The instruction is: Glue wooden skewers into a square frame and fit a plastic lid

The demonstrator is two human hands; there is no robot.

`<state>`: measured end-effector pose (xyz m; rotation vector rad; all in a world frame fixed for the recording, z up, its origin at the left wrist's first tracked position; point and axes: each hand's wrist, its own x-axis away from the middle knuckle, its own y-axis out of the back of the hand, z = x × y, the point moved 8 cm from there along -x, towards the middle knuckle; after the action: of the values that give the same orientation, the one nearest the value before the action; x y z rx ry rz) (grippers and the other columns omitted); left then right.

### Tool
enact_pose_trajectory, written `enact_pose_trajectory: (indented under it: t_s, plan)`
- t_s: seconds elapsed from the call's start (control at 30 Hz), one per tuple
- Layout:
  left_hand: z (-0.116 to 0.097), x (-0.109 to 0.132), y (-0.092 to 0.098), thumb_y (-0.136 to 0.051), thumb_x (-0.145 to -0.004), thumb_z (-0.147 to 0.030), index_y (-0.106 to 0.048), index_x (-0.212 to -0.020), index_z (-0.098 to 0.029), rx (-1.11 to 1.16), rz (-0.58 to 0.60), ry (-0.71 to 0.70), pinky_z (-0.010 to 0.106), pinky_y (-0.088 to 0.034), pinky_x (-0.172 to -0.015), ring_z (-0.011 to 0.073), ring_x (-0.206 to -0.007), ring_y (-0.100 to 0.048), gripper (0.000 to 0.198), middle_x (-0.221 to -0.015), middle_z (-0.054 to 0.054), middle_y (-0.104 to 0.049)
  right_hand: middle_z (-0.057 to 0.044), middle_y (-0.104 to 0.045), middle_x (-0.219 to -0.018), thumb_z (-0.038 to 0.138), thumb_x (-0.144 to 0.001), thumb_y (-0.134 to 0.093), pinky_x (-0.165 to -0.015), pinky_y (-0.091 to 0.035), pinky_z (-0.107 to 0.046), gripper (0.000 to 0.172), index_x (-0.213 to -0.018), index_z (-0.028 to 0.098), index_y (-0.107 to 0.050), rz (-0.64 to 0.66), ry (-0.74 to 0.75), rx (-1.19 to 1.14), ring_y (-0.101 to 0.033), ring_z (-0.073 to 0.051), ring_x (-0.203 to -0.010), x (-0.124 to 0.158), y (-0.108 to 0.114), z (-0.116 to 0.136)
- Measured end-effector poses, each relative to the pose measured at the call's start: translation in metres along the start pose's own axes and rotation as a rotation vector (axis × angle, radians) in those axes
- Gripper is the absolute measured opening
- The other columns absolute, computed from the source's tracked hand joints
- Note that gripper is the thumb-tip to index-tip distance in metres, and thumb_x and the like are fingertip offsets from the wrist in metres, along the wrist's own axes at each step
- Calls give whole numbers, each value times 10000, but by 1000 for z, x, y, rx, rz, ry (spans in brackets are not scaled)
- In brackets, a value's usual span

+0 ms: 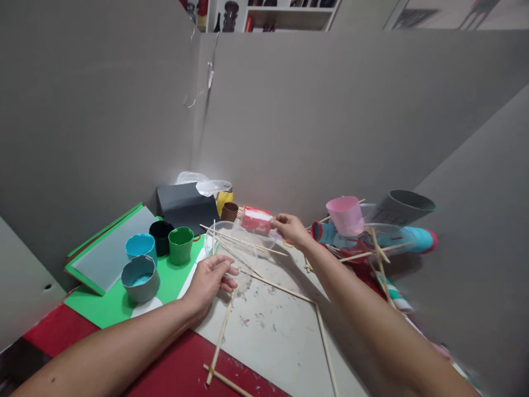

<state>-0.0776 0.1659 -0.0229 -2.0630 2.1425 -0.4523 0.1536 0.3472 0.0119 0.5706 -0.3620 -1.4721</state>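
My right hand (290, 229) reaches toward the back of the white board, with its fingers pinched at the right end of a red-and-white packet (257, 219) that looks like clear plastic. Nearer to me, my left hand (214, 280) hovers with loosely bent, parted fingers, and I see nothing held in it. Just beyond those fingers lies a clear, round plastic container (225, 237), with thin wooden sticks around it. A frame of joined wooden sticks (285, 290) spans the board under and beside my left hand.
Blue (141, 246), grey (140, 280), black and green cups (181, 246) stand on green sheet (99, 309) at left. A brown cup (230, 212) sits at the back. At right, a pink cup (345, 215) and grey tube (403, 208) rest among blue rolls and sticks. Walls enclose the corner.
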Motion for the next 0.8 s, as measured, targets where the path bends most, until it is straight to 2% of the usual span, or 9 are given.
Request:
enact_pose_trajectory:
  t_s: [0.13,0.23,0.33,0.47,0.57,0.67,0.8]
  plan:
    - [1,1,-1,-613,-763,-336,-601,-920,-110,-2,6,-1,189,-450,-479,92,-522,-602,276,-771,51,-658,-2,-620,-799,305,-899,-600,-578,-495,-247,180,-897,127,-616,-140,106,-56,-572,-101,-631,15,35,22]
    - [0,3,0,-612,-762,-344,-608,-926,-112,-15,-3,-15,194,-456,-492,96,-545,-603,285,-768,44,-652,20,-576,-648,346,-785,-690,-481,-401,-208,218,-745,151,-600,-253,175,-122,-478,-87,-527,37,60,36]
    - [-4,5,0,-617,-755,-348,-625,-900,-113,-40,-10,-45,193,-466,-516,110,-612,-613,275,-773,45,-652,39,-540,-573,415,-691,-720,-409,-322,-206,276,-707,178,-580,-326,184,-212,-419,-80,-454,65,77,43]
    - [-9,6,-1,-633,-748,-360,-634,-867,-117,-61,-4,-86,196,-478,-542,124,-678,-617,271,-800,59,-669,78,-456,-480,451,-650,-731,-354,-257,-196,317,-695,196,-549,-403,138,-344,-347,-60,-372,101,94,43]
    - [-9,6,-3,-636,-753,-358,-628,-884,-119,-84,18,-86,201,-483,-554,127,-686,-626,273,-830,65,-678,59,-536,-556,461,-632,-749,-350,-278,-175,352,-718,202,-527,-483,99,-452,-379,-50,-386,129,107,40]
    - [-6,7,-6,-632,-758,-335,-614,-917,-116,-107,46,-66,203,-484,-552,118,-660,-627,272,-837,68,-683,31,-605,-645,456,-605,-776,-349,-307,-159,378,-726,199,-527,-499,38,-554,-420,-46,-416,157,110,37]
    - [3,8,-14,-627,-750,-297,-567,-950,-119,-156,145,28,197,-464,-494,112,-573,-617,274,-777,80,-697,9,-619,-664,431,-552,-824,-340,-327,-152,392,-701,166,-576,-397,-77,-662,-430,-39,-416,195,91,36]
